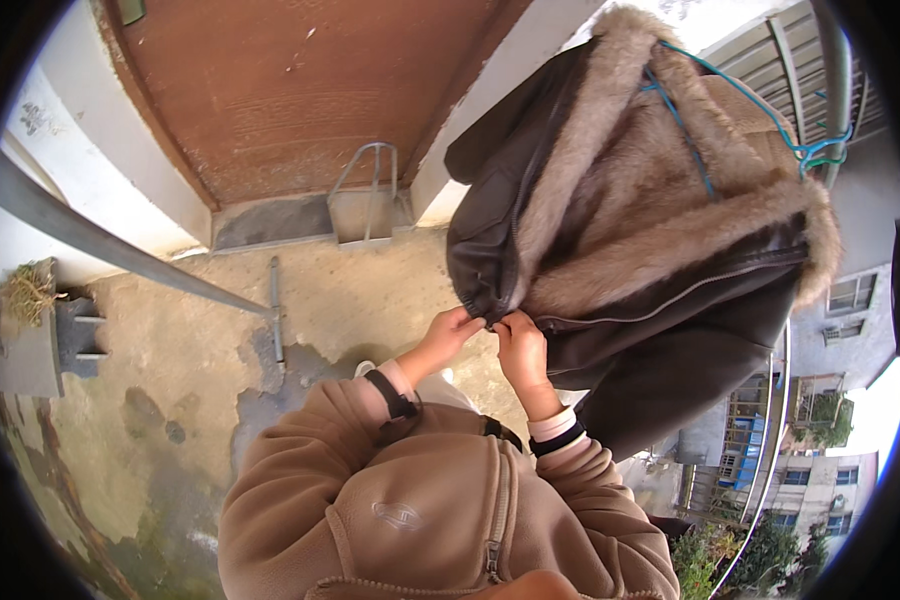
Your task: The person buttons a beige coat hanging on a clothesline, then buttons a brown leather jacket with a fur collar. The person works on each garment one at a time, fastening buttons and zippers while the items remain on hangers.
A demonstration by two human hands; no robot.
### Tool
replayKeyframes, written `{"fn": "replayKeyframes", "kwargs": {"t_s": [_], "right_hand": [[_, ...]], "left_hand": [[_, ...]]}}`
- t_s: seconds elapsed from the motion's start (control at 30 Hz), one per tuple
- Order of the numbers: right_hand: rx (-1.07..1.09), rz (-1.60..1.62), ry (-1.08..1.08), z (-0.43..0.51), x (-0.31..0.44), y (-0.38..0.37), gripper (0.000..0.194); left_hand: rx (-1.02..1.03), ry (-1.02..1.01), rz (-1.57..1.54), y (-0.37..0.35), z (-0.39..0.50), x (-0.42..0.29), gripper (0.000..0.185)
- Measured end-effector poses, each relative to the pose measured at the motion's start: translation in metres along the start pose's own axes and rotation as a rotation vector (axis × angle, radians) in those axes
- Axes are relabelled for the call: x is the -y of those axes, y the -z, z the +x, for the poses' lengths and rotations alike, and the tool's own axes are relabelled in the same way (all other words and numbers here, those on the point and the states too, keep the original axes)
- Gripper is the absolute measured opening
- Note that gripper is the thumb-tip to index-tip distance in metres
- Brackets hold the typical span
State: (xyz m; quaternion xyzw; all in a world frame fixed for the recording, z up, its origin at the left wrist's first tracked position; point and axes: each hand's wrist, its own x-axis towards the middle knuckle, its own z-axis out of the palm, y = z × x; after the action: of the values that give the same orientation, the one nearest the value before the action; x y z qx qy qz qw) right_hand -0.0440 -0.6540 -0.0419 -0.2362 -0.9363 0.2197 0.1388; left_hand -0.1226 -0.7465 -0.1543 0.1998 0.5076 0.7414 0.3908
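A dark brown leather jacket (667, 360) with a fur lining (615, 217) hangs from a blue hanger (750, 90) at the upper right, its front apart. Both hands are at the lower front hem, near the bottom end of the zipper. My left hand (450, 337) pinches the edge of the hem with thumb and fingers. Close beside it, my right hand (521, 349) grips the hem edge near the zipper's lower end. The fingertips hide the small part between them.
A metal pole (135, 255) slopes down at the left to a foot bar (276, 315) on the concrete floor. A metal dustpan-like scoop (364, 214) stands by the brown door (285, 90). A concrete block (26, 352) stands far left; a railing (772, 427) curves at right.
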Motion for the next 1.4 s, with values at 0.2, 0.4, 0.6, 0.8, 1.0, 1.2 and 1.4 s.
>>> {"fn": "replayKeyframes", "kwargs": {"t_s": [0.2,0.4,0.6,0.8,1.0,1.2,1.4], "right_hand": [[0.057,-0.177,0.028,0.008,0.007,0.016,0.014],[0.305,-0.704,-0.005,0.02,0.022,0.001,0.011],[0.228,-0.665,0.138,0.039,0.008,0.008,0.009],[0.063,-0.259,0.056,0.032,0.007,0.02,0.011],[0.171,0.216,-0.328,0.037,0.013,0.03,0.012],[-0.182,-0.203,0.307,0.02,0.023,0.025,0.012],[-0.209,-0.242,0.42,-0.003,0.029,0.018,0.011]], "left_hand": [[0.1,-0.078,0.093,0.003,0.008,0.0,0.024],[0.043,-0.04,0.247,-0.004,0.007,0.016,0.019],[-0.026,0.007,0.067,-0.007,0.019,0.026,0.016],[0.055,-0.121,0.036,0.001,0.024,0.009,0.02],[0.019,-0.142,0.012,0.001,0.016,-0.007,0.018],[-0.027,-0.034,-0.193,-0.008,0.011,-0.013,0.014],[-0.144,-0.001,-0.095,-0.018,0.006,-0.02,0.011]]}}
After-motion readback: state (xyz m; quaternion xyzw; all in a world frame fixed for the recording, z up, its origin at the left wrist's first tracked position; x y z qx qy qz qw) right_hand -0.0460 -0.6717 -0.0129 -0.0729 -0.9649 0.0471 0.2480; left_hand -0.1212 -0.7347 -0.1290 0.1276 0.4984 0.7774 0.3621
